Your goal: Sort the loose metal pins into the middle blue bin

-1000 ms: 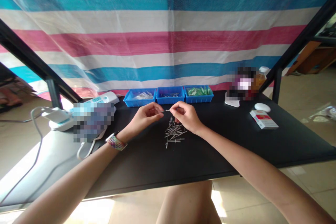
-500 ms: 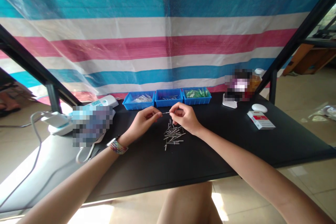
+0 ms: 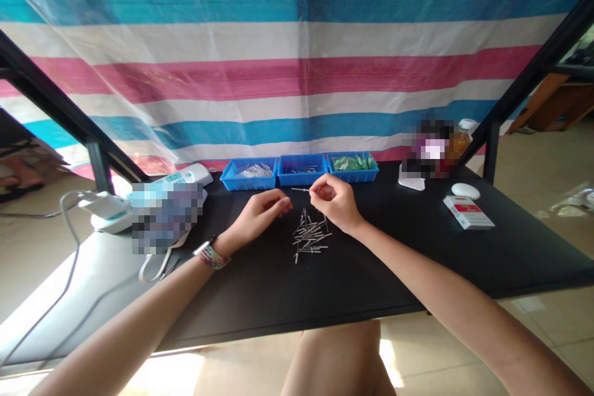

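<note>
My right hand (image 3: 338, 203) pinches a thin silvery blind rivet (image 3: 301, 189) between thumb and fingertips. The rivet points left, raised in front of the middle blue bin (image 3: 302, 180). To its left, my left hand (image 3: 262, 213) is closed, thumb pressed to the curled fingers and apart from the rivet; whether anything small is inside is hidden. Below and between both hands lies a loose pile of similar rivets (image 3: 310, 236) on the black tabletop (image 3: 278, 297). More thin metal pieces lie in the middle bin.
Beside the middle bin stand a left blue bin (image 3: 250, 183) of clear plastic pieces and a right blue bin (image 3: 355, 176) of green packets. A power strip (image 3: 197, 174) with cables is at left. A small box (image 3: 468, 213) and a white oval object (image 3: 465, 190) lie at right.
My left hand has come off the rivet and sits slightly lower. My right hand has lifted the rivet up and away, toward the bins. The view has shifted a little.
</note>
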Demonstrator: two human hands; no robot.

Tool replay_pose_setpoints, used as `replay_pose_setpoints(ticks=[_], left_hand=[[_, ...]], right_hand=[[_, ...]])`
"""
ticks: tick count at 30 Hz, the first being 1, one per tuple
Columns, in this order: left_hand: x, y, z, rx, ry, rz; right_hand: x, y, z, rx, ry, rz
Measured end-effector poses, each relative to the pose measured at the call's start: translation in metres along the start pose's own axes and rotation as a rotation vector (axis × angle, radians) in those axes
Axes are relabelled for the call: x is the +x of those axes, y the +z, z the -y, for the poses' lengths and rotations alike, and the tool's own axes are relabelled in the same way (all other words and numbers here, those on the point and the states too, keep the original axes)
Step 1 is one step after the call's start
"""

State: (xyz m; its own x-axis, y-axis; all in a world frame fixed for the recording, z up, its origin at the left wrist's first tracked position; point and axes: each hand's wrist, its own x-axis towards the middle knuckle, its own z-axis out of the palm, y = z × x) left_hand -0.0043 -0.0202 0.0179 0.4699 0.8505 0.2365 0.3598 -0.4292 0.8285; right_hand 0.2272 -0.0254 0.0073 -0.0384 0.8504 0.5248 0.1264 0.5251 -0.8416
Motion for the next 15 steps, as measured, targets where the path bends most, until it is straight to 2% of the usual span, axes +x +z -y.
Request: replay_pose_setpoints(ticks=[3,5,9,13,15], left_hand=[[0.000,0.002,-0.002,0.079,0.033,0.076],[0.000,0.003,-0.003,0.136,0.056,0.109],[-0.001,0.004,-0.004,0.186,0.067,0.128],[-0.002,0.005,-0.005,0.195,0.085,0.148],[-0.003,0.006,-0.007,0.190,0.106,0.174]], right_hand=[[0.018,-0.005,-0.009,-0.157,-0.052,-0.149],[0.030,-0.010,-0.016,-0.298,-0.092,-0.173],[0.038,-0.024,-0.027,-0.485,-0.115,-0.078],[0.027,-0.031,-0.026,-0.508,-0.041,-0.016],[0.023,-0.032,-0.024,-0.473,0.008,0.070]])
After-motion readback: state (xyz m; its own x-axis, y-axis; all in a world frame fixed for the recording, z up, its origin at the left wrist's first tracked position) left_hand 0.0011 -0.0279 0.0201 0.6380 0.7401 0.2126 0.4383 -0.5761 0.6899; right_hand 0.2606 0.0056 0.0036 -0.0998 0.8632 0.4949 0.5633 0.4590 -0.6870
